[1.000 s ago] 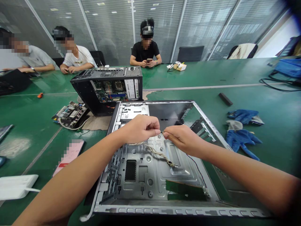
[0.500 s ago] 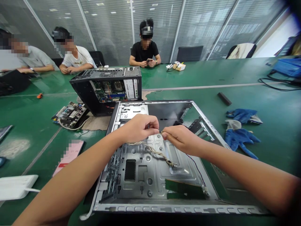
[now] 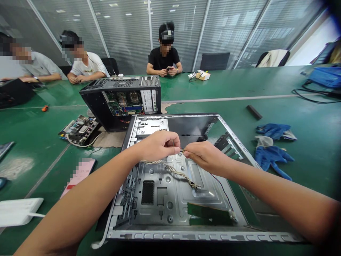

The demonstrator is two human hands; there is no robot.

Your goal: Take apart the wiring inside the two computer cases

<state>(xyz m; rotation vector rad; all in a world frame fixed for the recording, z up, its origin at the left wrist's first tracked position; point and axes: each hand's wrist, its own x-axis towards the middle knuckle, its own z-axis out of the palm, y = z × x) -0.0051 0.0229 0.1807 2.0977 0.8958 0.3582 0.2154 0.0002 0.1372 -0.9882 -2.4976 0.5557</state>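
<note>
An open metal computer case (image 3: 213, 236) lies on its side in front of me. Above its middle, my left hand (image 3: 161, 146) is closed with thumb and fingers pinching thin wires (image 3: 182, 150). The same wires run to my right hand (image 3: 205, 155), whose fingers are closed on them just to the right. Their ends are hidden by the fingers. Below the hands, a twisted beige cable (image 3: 183, 175) with a small connector lies on the case floor. A dark thin wire (image 3: 224, 190) trails down from under my right hand. Near the front wall rests a long green circuit strip (image 3: 209, 214).
Behind stands a second computer case (image 3: 119, 83) beside a loose circuit board (image 3: 81, 128). Blue gloves (image 3: 271, 154) and a black bar (image 3: 254, 112) lie right; a phone (image 3: 78, 177) and white adapter (image 3: 20, 211) lie left. Several people sit across the green table (image 3: 202, 85).
Both hands stay almost in place. Slightly more of the thin wires shows between my fingertips.
</note>
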